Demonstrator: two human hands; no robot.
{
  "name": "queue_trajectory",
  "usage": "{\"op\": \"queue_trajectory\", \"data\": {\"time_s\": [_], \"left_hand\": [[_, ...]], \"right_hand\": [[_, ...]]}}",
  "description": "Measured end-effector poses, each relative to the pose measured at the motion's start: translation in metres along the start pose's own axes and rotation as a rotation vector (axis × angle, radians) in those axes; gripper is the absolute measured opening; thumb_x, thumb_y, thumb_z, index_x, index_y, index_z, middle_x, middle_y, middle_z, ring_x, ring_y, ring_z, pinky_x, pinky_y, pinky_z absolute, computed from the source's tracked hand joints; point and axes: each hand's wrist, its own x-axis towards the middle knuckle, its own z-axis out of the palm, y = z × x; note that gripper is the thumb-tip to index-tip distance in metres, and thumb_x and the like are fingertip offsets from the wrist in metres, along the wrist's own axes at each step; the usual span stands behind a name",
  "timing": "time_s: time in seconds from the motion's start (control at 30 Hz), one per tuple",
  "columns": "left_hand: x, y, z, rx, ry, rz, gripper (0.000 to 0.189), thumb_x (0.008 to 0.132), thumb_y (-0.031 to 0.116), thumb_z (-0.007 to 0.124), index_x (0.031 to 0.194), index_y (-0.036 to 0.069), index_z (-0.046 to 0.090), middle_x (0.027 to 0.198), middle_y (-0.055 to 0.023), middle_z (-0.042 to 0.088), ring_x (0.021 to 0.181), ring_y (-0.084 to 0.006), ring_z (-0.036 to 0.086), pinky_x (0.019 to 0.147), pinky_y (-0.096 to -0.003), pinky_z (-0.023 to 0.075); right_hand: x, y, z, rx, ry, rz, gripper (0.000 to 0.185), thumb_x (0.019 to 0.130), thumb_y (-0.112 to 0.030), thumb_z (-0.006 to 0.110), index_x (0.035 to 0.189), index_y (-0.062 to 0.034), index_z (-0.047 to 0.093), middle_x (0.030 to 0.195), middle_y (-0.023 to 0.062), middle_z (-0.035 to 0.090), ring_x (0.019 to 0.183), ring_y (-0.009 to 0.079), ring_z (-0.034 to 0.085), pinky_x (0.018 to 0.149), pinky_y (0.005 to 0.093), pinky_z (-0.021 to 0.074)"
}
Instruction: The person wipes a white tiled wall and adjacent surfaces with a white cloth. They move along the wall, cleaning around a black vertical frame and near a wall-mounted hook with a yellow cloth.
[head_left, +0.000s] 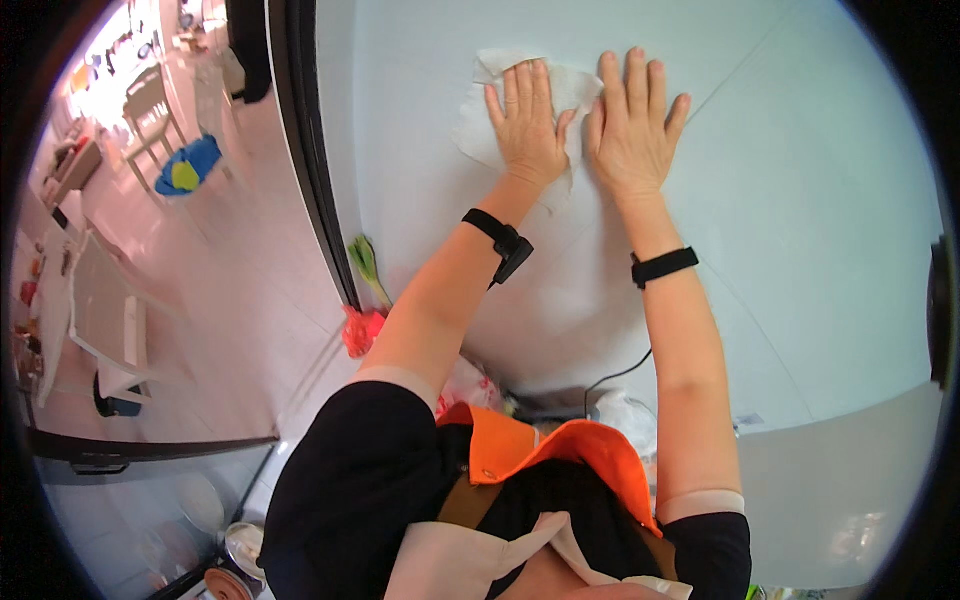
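My left hand (529, 127) lies flat with spread fingers on a thin white cloth or paper sheet (476, 127), pressing it against a pale, smooth wall (787, 187). Part of the sheet's upper edge is folded over near the fingertips. To the right, my right hand (634, 120) rests with its palm against the wall, its thumb beside the sheet's right edge. Whether that hand touches the sheet I cannot tell. Both forearms are stretched out and wear black wrist straps.
A dark door frame (300, 150) stands at the left, with chairs and a floor beyond. Green leafy stalks (365, 259) and a red plastic bag (360, 331) are near its foot. Below my arms are more plastic bags (626, 420) and a black cable (611, 376).
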Motion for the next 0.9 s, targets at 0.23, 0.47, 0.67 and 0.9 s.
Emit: {"op": "queue_trajectory", "data": {"time_s": [0.23,0.47,0.67,0.9], "left_hand": [[0.133,0.002,-0.018,0.065,0.142,0.241,0.073,0.101,0.037,0.051,0.159,-0.001,0.027,0.164,-0.0232,0.030,0.154,-0.0410,0.021,0.122,-0.0615,0.0065],[0.233,0.000,-0.037,0.060,0.090,0.466,0.072,0.101,0.037,0.052,0.160,0.003,0.027,0.165,-0.0202,0.029,0.154,-0.0391,0.021,0.122,-0.0613,0.0083],[0.280,-0.025,-0.047,0.185,0.099,0.581,0.068,0.102,0.026,0.051,0.160,0.000,0.027,0.163,-0.0250,0.030,0.153,-0.0378,0.026,0.125,-0.0527,0.0143],[0.320,-0.090,-0.053,0.201,0.175,0.375,0.072,0.099,0.028,0.053,0.160,0.004,0.027,0.166,-0.0201,0.028,0.155,-0.0381,0.019,0.124,-0.0578,0.0065]], "right_hand": [[-0.003,-0.001,-0.004,0.084,0.008,0.008,0.060,0.094,-0.025,0.061,0.152,-0.0208,0.049,0.160,0.0042,0.043,0.148,0.0244,0.037,0.120,0.0583,0.0219],[-0.003,-0.001,-0.007,0.084,-0.044,0.024,0.062,0.094,-0.024,0.060,0.154,-0.0212,0.047,0.162,0.0037,0.041,0.150,0.0225,0.035,0.123,0.0565,0.0156],[-0.005,0.001,-0.002,0.041,-0.033,0.027,0.062,0.092,-0.022,0.065,0.152,-0.0229,0.049,0.162,0.0009,0.040,0.149,0.0212,0.036,0.123,0.0554,0.0194],[-0.001,-0.003,-0.004,0.005,0.044,0.026,0.062,0.091,-0.021,0.065,0.151,-0.0231,0.049,0.160,0.0013,0.043,0.147,0.0217,0.039,0.122,0.0554,0.0222]]}}
